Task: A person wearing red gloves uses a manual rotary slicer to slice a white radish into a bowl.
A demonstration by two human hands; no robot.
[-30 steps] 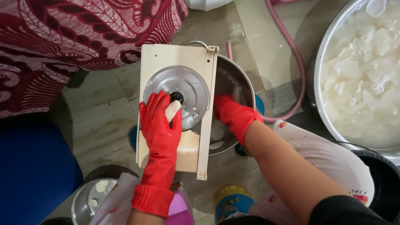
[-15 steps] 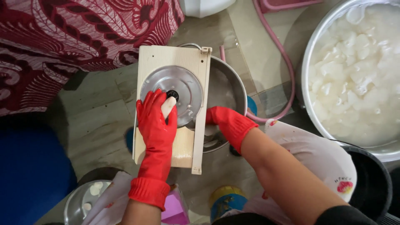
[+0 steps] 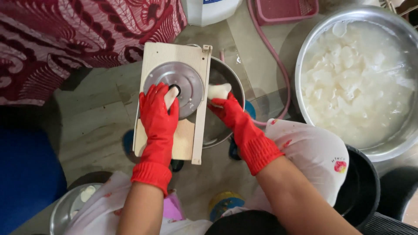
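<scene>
Left hand: the left hand (image 3: 159, 114), in a red rubber glove, is gripping a white piece (image 3: 171, 96) and pressing it against the round metal blade disc (image 3: 176, 87) of the cream slicer board (image 3: 167, 58).
Right hand: the right hand (image 3: 229, 111), also gloved in red, is closing its fingers around a white chunk (image 3: 219, 91) just beside the board's right edge, over the steel pot.
Steel pot: the steel pot (image 3: 230, 82) is sitting under the board on the floor (image 3: 100, 117).
Surroundings: a large metal basin (image 3: 305, 56) of white pieces in water is standing to the right; a pink hose (image 3: 278, 65) is curving between pot and basin; a small bowl (image 3: 61, 213) is lying at lower left.
</scene>
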